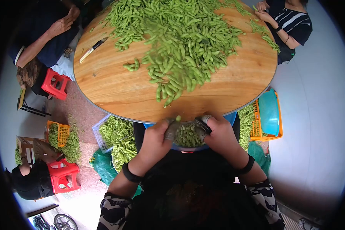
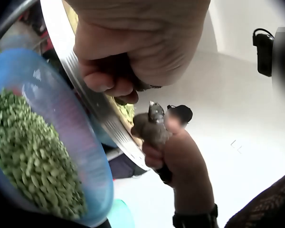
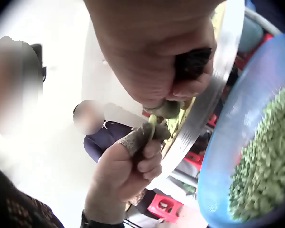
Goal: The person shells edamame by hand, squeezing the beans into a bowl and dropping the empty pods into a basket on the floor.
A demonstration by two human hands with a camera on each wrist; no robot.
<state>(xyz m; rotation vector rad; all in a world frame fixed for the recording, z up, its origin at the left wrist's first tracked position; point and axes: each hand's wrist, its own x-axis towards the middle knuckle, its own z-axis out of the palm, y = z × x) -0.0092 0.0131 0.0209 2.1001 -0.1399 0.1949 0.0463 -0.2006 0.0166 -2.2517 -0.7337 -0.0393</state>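
My left hand (image 1: 154, 135) pinches a green soybean pod (image 3: 153, 124) between thumb and forefinger, just off the table's near edge. Grey wrapping covers the thumb and finger. Beside it, my right hand (image 1: 221, 135) grips a small black-handled tool (image 2: 165, 174) in curled fingers; its dark pointed tip shows by the wrapped thumb in the left wrist view. The two hands almost meet at the pod. Below them a blue translucent basin (image 2: 92, 156) holds shelled green beans (image 2: 33, 166). A large heap of soybean pods (image 1: 188, 42) covers the middle and back of the wooden table (image 1: 111, 88).
A knife (image 1: 92, 50) lies on the table's left. Crates of pods stand on both sides, including an orange crate (image 1: 255, 128) with a teal basket (image 1: 268, 113). Red stools (image 1: 55, 83) are at left. Other people sit around, one handling pods at far right.
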